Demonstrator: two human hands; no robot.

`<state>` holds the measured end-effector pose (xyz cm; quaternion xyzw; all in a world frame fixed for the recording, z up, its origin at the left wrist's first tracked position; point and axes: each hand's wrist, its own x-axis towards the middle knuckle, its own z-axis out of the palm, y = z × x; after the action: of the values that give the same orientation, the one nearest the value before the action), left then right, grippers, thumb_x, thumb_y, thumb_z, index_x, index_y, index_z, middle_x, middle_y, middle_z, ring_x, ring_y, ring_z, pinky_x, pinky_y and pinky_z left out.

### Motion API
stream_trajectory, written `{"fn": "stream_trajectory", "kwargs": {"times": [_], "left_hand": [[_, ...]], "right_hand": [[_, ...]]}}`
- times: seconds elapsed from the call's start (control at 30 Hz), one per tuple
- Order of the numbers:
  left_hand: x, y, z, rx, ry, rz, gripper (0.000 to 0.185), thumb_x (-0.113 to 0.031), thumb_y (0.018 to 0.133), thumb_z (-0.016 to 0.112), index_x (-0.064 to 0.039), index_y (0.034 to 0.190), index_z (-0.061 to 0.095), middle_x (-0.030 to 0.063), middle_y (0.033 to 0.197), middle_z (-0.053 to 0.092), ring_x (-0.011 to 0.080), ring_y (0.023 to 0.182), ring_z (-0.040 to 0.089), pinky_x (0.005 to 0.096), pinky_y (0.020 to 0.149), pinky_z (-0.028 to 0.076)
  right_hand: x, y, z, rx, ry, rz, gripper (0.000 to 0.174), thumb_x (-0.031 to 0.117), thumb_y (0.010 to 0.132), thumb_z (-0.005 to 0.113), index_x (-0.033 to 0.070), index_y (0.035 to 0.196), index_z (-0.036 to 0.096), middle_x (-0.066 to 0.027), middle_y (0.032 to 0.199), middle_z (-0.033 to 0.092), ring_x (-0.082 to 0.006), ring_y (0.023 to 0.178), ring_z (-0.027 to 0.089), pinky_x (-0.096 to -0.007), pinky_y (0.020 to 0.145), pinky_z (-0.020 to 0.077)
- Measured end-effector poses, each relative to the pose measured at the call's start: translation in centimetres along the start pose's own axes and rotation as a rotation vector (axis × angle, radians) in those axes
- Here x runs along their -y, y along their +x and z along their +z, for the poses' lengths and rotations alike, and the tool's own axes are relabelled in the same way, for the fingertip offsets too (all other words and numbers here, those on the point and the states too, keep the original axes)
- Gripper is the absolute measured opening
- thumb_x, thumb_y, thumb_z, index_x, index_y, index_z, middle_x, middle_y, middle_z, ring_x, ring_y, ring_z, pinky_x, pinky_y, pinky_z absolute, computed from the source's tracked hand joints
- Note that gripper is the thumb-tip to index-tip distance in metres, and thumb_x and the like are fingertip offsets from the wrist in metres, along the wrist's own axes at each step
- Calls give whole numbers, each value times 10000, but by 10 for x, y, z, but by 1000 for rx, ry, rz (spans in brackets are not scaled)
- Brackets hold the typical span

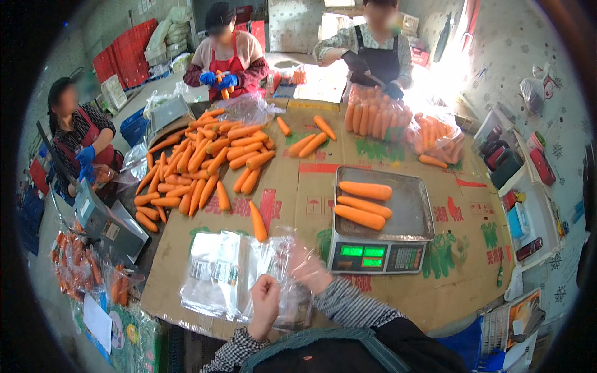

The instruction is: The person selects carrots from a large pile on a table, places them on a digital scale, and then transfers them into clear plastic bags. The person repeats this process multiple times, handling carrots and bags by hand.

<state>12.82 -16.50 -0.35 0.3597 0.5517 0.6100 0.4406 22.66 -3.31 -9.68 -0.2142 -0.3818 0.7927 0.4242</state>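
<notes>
My left hand (266, 298) is curled, its fingers closed at the edge of a clear plastic bag (280, 256); whether it pinches the film cannot be told. Blurred by motion, my right hand (310, 268) is at the bag's right side, just left of the scale. Flat clear bags with printed labels (210, 275) lie in a stack to the left. A single carrot (258, 221) points down at the stack's top edge. Three carrots (364, 203) rest side by side on the metal pan of a digital scale (410, 219), whose green display is lit.
A large carrot heap (200, 158) covers the cardboard-topped table's left half. Filled carrot bags (378, 114) stand at the far right. Three co-workers in aprons are around the table, two across it and one at left beside a grey machine (105, 224). Trays (531, 224) line the right wall.
</notes>
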Motion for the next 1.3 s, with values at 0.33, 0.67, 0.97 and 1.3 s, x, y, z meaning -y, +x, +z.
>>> {"fn": "stream_trajectory", "kwargs": {"times": [0.33, 0.67, 0.97, 1.3], "left_hand": [[-8, -8, 25, -81, 377, 485, 227, -3, 874, 620, -11, 1100, 634, -26, 647, 451, 34, 551, 390, 215, 476, 307], [12, -27, 28, 320, 491, 413, 507, -64, 807, 689, -90, 1296, 555, 63, 734, 572, 118, 555, 511, 258, 490, 431], [19, -31, 30, 379, 376, 461, 478, -78, 818, 665, -85, 1288, 582, 82, 702, 550, 182, 602, 532, 291, 551, 428], [6, -20, 32, 83, 185, 526, 459, -6, 831, 569, -17, 1289, 558, 103, 759, 549, 186, 663, 541, 301, 595, 423]], "right_hand": [[24, -4, 10, -249, -651, -259, 428, 269, 967, 543, 71, 1335, 451, -84, 1238, 575, -183, 1089, 562, -275, 931, 451], [45, 0, -14, -44, 403, 146, 315, 163, 908, 617, 53, 1192, 540, -95, 1057, 630, -215, 898, 654, -322, 741, 561], [52, 14, 13, -331, 199, 7, 320, 188, 944, 549, 74, 1242, 509, -47, 1055, 582, -174, 983, 585, -340, 796, 543], [39, -19, 48, -1, -145, 246, 796, 195, 886, 648, 172, 1507, 151, -142, 1340, 400, -227, 1111, 526, -341, 923, 494]]}}
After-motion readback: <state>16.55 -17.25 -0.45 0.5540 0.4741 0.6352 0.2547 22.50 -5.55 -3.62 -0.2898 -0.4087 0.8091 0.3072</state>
